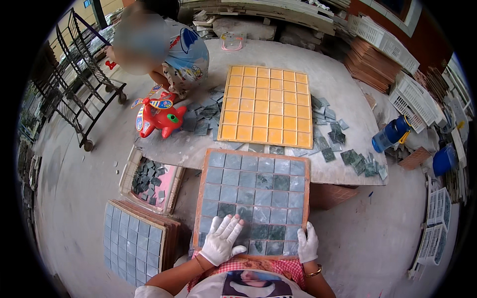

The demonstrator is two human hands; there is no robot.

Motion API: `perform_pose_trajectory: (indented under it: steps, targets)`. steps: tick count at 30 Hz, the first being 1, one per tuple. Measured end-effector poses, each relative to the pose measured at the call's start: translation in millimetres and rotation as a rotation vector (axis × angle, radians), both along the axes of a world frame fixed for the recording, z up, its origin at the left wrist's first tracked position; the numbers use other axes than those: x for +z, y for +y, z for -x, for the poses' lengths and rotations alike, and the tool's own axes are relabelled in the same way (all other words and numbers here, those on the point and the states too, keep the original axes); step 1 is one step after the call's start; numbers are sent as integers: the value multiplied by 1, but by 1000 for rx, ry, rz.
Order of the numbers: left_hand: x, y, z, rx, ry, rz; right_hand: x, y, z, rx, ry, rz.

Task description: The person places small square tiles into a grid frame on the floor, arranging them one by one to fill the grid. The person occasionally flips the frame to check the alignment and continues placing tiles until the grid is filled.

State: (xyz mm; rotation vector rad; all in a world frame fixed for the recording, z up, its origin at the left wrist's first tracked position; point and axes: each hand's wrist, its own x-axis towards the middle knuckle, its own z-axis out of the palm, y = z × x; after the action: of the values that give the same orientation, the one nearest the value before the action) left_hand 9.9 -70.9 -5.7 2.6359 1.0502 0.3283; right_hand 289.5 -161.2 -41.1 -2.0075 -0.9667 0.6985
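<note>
A brown square tray filled with grey-green mosaic tiles lies before me, tilted from the table edge toward my lap. My left hand, in a white glove, lies flat with fingers spread on the tiles at the tray's near left. My right hand, also gloved, grips the tray's near right corner. Beyond it an empty yellow grid tray rests on the grey round table, with loose grey-green tiles scattered on both sides.
A red toy plane sits at the table's left edge, a crouching person behind it. A stack of tiled trays and a basket of loose tiles stand at my left. A blue bottle, white crates and a wheeled rack surround.
</note>
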Motion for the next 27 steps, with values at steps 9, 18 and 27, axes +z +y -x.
perform_pose_trajectory:
  steps: [9, 18, 27]
  targets:
    - [-15, -6, -90, -181, 16, -14, -9, 8, 15, -102, -25, -96]
    - [-10, 43, 24, 358, 111, -202, -41, -14, 1, -90, 199, -221]
    - [-23, 51, 31, 364, 194, -150, -5, 3, 10, -72, 40, -77]
